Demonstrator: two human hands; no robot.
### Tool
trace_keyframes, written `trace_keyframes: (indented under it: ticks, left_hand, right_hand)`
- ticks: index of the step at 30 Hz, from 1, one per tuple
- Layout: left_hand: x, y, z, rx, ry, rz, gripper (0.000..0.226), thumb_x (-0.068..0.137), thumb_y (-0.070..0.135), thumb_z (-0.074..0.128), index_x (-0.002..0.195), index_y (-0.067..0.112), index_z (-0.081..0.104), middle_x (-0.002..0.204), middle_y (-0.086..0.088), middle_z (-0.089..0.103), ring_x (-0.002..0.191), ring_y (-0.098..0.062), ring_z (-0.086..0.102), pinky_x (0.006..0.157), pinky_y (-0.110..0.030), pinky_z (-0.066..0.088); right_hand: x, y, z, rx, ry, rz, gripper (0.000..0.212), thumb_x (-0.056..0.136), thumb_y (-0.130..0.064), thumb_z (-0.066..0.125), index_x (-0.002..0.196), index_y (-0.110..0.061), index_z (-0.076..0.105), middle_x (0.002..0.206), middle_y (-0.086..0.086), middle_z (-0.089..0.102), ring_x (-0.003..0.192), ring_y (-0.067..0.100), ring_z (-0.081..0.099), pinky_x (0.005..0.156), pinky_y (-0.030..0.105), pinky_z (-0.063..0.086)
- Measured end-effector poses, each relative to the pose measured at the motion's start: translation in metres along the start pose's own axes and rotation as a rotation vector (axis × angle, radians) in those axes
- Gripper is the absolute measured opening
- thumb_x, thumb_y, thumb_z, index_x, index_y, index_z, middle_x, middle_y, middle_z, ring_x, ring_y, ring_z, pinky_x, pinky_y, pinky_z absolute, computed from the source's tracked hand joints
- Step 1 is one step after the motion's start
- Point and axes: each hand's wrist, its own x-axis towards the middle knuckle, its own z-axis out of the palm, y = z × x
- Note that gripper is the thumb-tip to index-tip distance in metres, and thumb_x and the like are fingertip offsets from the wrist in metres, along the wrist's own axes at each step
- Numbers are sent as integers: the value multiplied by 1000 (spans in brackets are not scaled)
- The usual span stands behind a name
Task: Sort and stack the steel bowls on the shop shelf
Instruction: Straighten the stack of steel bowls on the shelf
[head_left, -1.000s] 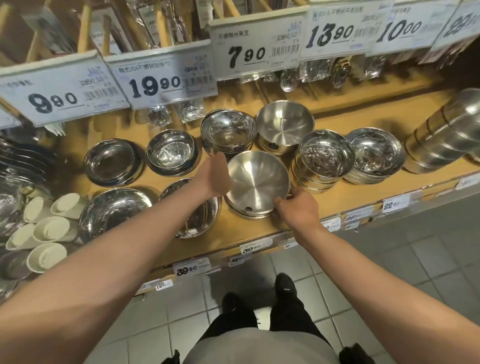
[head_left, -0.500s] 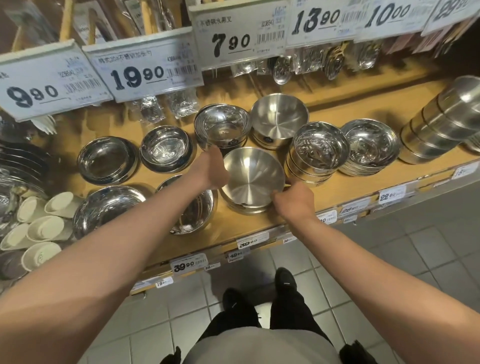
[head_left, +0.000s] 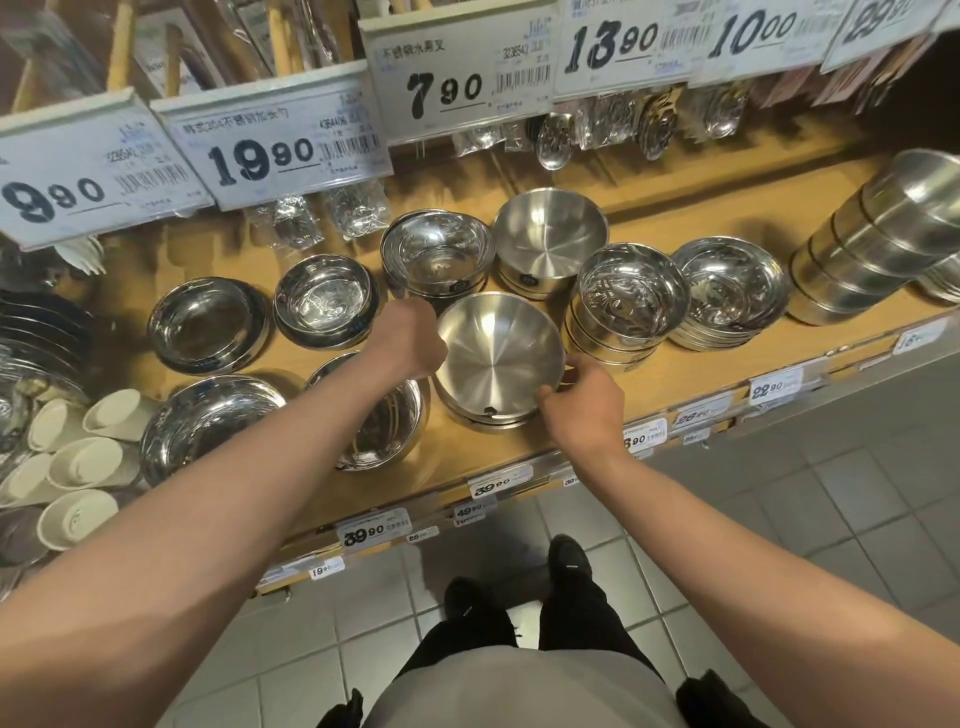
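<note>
Both hands hold one brushed steel bowl (head_left: 500, 353) near the front edge of the wooden shelf (head_left: 691, 364), about the middle of its length. The left hand (head_left: 410, 340) grips the bowl's left rim; its fingers are curled over the rim and mostly hidden behind the hand, so how far they are spread I cannot tell. The right hand (head_left: 584, 402) takes the right front rim, its fingers curled around the edge. The bowl is tilted a little toward the person and sits on top of a low stack of similar bowls (head_left: 488, 421).

Just behind it stands another brushed bowl stack (head_left: 549, 236), and beside that on the left a shiny bowl stack (head_left: 436, 252). To the right, touching or almost touching the held bowl, is a taller stack of polished bowls (head_left: 631, 293), then a flatter stack (head_left: 730, 283). Under the left forearm lies a large polished bowl (head_left: 384, 431). White cups (head_left: 78, 462) lie at the left end of the shelf.
</note>
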Motion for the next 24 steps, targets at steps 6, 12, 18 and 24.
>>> trace_keyframes:
  ticks: [6,12,18,24]
  left_hand:
    - [7,-5,5,-71,27,72,37,86,-6,47,59,13,30,61,-2,33,65,-21,32,50,-28,20]
    - [3,-4,6,-84,-24,37,22,92,0,43,71,8,43,86,-17,52,76,-21,41,49,-26,25]
    - [-5,1,-3,9,-164,6,16,88,-1,49,85,-3,65,94,-20,74,80,-25,62,49,-25,35]
    - [-9,1,-1,8,-238,-28,20,86,-2,47,69,3,56,82,-14,75,83,-23,70,66,-28,48]
  right_hand:
    - [-4,2,5,29,5,43,40,83,-12,73,120,-10,55,117,12,66,109,29,62,92,40,52]
    - [0,0,3,10,-12,39,42,84,-14,70,123,-10,54,116,12,68,107,31,63,86,37,51]
    - [9,-1,3,-19,17,11,37,88,-14,65,124,-11,60,113,11,71,106,31,64,79,27,40]
    - [13,-1,5,-97,22,-57,40,89,-12,64,128,-11,62,117,12,72,111,34,64,87,32,47]
